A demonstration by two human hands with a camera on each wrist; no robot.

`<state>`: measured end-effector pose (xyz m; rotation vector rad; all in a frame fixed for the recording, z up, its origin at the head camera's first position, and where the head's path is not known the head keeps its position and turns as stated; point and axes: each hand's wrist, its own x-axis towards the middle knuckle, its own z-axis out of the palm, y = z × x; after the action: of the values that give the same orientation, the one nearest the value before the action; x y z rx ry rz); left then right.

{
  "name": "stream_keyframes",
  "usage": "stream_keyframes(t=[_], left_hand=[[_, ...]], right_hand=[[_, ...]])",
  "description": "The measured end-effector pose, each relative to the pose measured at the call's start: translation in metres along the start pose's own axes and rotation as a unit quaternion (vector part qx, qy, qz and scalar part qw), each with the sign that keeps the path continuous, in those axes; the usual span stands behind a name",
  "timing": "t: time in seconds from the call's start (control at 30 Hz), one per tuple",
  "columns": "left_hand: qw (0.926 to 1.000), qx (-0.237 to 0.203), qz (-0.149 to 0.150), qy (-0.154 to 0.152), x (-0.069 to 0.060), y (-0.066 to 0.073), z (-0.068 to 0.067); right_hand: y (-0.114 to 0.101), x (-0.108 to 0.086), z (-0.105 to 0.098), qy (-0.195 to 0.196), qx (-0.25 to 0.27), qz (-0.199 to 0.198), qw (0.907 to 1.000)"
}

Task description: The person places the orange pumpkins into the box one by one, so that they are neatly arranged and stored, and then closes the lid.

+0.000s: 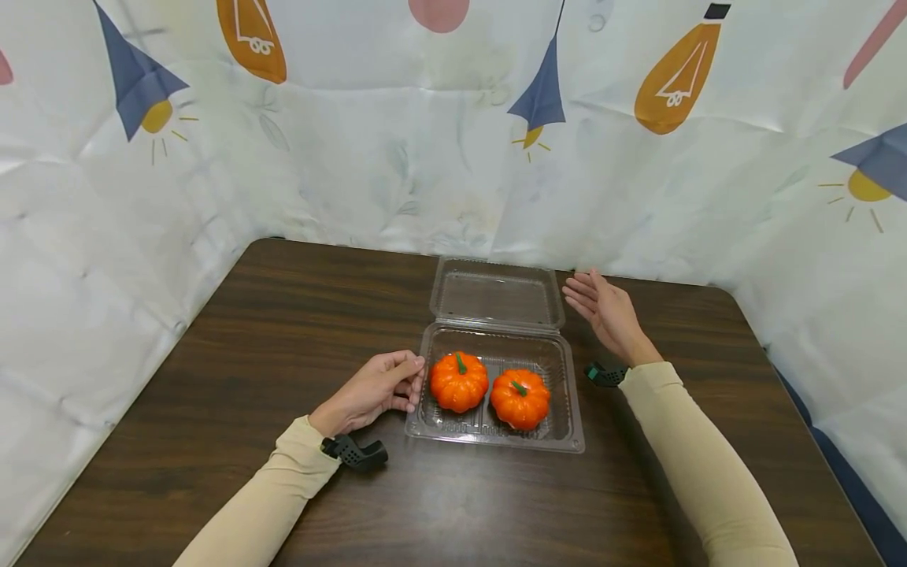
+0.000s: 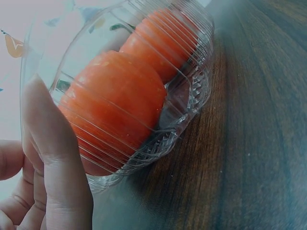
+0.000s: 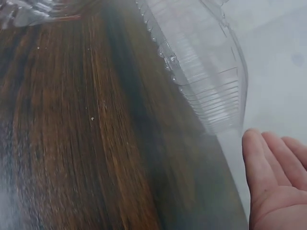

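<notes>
sleeves flank the box; left fingers pinch its rim, right fingers loose beside its lid; tugging could roll pumpkins.

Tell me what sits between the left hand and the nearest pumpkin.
The clear container's side wall stands between the left hand and the nearest pumpkin; the left wrist view shows it.
</notes>
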<state>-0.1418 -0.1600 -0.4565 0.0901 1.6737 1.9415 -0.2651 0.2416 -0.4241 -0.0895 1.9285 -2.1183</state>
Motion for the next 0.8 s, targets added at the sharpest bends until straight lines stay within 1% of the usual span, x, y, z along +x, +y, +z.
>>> stream_keyframes(t=[0.17,0.27,0.5,0.67,0.8], left_hand=[[1.0,-0.001,-0.002,0.002,0.0,-0.001,0.0],[1.0,-0.003,-0.003,0.003,0.0,-0.001,0.0],[1.0,-0.003,-0.002,0.003,0.0,-0.001,0.0],[1.0,-0.002,-0.001,0.0,0.0,0.0,0.0],[1.0,-0.005,0.002,-0.001,0.001,0.0,0.0]], right_hand=[[0.007,0.006,0.0,0.002,0.016,0.03,0.9994],[0.01,0.009,0.001,-0.006,0.017,0.045,0.9988],[0.017,0.015,0.004,-0.014,0.038,0.077,0.9962],[0.021,0.019,0.005,-0.02,0.038,0.087,0.9953],[0.022,0.022,0.005,-0.015,0.038,0.09,0.9951]])
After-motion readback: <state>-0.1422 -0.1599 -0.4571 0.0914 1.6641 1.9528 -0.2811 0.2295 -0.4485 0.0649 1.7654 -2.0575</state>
